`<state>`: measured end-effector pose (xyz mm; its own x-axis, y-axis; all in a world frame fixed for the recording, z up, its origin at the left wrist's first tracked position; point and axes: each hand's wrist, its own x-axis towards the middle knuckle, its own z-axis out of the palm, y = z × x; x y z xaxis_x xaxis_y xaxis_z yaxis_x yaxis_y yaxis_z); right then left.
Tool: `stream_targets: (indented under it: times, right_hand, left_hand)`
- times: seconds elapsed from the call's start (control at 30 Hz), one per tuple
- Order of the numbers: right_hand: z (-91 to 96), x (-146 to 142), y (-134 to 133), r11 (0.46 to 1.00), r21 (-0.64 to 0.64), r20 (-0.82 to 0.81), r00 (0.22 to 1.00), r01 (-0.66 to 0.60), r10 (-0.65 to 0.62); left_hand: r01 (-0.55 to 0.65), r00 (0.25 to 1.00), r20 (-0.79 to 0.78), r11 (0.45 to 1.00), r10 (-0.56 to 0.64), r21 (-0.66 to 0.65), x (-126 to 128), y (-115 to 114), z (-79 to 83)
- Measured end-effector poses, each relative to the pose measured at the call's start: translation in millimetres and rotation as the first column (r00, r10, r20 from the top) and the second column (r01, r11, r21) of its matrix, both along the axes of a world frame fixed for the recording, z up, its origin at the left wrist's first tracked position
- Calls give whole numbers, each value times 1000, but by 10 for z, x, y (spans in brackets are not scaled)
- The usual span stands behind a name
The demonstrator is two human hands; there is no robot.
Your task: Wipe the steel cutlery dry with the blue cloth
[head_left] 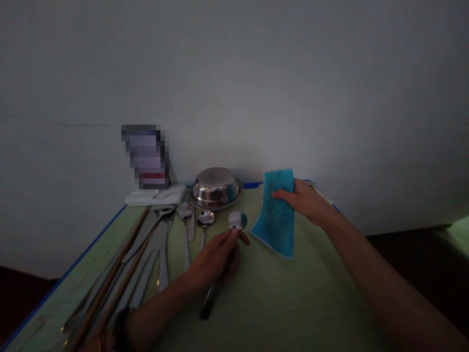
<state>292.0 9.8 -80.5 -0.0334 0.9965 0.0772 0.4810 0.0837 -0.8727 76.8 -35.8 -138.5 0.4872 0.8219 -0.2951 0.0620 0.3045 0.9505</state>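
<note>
My left hand [220, 256] is closed round a metal spoon [237, 221], gripping it just below the bowl. The spoon's dark handle end comes out beneath the hand, pointing toward me. In my right hand [306, 198] a blue cloth [276, 217] is pinched between thumb and fingers, hanging down to the right of the spoon. Cloth and spoon are apart. Left of the spoon, a second spoon [205, 218] and a third spoon [185, 211] lie on the table, partly hidden by my left hand and forearm.
A shiny metal bowl [216, 188] stands upside down by the wall. Several long utensils [124, 274], some with wooden handles, lie along the left side of the green table [286, 308]. Behind them are a folded white cloth [157, 194] and a blurred-out screen [147, 159].
</note>
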Motion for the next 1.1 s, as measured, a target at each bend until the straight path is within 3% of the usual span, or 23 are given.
stream_targets:
  times: [0.13, 0.23, 0.3, 0.37, 0.43, 0.5, 0.6, 0.73, 0.93, 1.1]
  right_hand:
    - [62, -216, -143, 987, 42, 292, 947, -152, 133]
    - [37, -351, -221, 961, 37, 373, 896, -273, 240]
    - [11, -410, -250, 941, -30, 315, 890, -336, 328]
    - [-9, -444, -260, 906, -160, 115, 904, -392, 411]
    - [-28, -457, -249, 853, -291, -124, 901, -433, 415]
    - [-61, -455, -227, 838, -338, -181, 903, -428, 389]
    - [-141, -446, -197, 903, -238, 94, 916, -359, 389]
    - [-229, -467, -203, 954, -80, 460, 839, -288, 292]
    - [-254, -540, -221, 969, -105, 632, 738, -222, 237]
    - [-278, -515, -203, 968, -134, 665, 705, -214, 247]
  left_hand:
    - [43, 999, 30, 998, -42, -34, -12, -4, -2]
    - [70, 997, 9, 997, -70, -8, -15, -26, -14]
    - [87, 996, -41, 993, -84, 75, -13, -52, -19]
    - [111, 987, -136, 973, -84, 204, -8, -79, -13]
    - [134, 970, -236, 943, -62, 306, 1, -101, 8]
    - [144, 956, -292, 915, -30, 378, 10, -115, 35]
    - [167, 945, -327, 887, -19, 430, 20, -125, 62]
    - [183, 931, -366, 880, -11, 439, 24, -147, 51]
    - [292, 876, -482, 815, -18, 501, 38, -239, 30]
    - [383, 813, -581, 763, -12, 521, 71, -337, 9]
